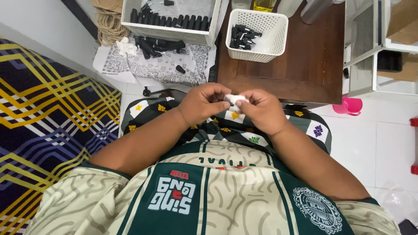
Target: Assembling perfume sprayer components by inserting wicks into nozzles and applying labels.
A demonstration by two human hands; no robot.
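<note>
- The left hand [202, 103] is curled nearly closed, thumb and fingertips pinching one end of a small white object [234, 99] held above the lap.
- The right hand [261, 111] is curled the same way, its fingers pressed onto the other end of the white piece; the two hands meet there, knuckles almost touching.
- What the white piece is cannot be told: most of it is hidden between the fingers.
- It sits in the air just in front of the near edge of the low brown wooden table [305, 65], not resting on anything.
- To handle this well, I judge that the grip should stay at the fingertips and the piece stay over the lap, so that a slip drops it onto the patterned cloth [226, 126] rather than the white floor.
- On the far left corner of the table stands a white perforated basket [272, 37] with small black caps [241, 37] inside, within easy reach.
- Left of the table, a white tray [170, 30] holds a row of black bottles [167, 20], and loose black pieces lie on a printed cloth [165, 65] below it.
- A pink cup [348, 105] stands on the floor by the table's near right corner.
</note>
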